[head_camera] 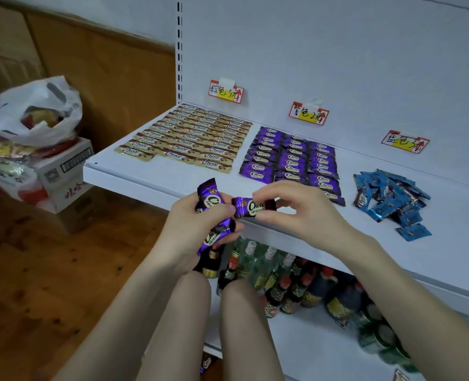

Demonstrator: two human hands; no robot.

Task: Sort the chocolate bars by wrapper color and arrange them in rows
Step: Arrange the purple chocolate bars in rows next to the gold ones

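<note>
Gold-brown chocolate bars [183, 138] lie in neat rows at the left of the white shelf [134, 174]. Purple bars [291, 158] are laid in rows in the middle. Blue bars [390, 196] sit in a loose heap to the right. My left hand [197, 229] grips a bunch of purple bars [214, 221] in front of the shelf edge. My right hand [296, 210] pinches one purple bar [252, 207] by its right end, its left end touching the bunch.
Handwritten price tags [225, 92] hang on the back panel above each colour group. Bottles [282, 276] fill the lower shelf. A white plastic bag [35, 111] on cartons stands at the left on the wooden floor. My knees are below.
</note>
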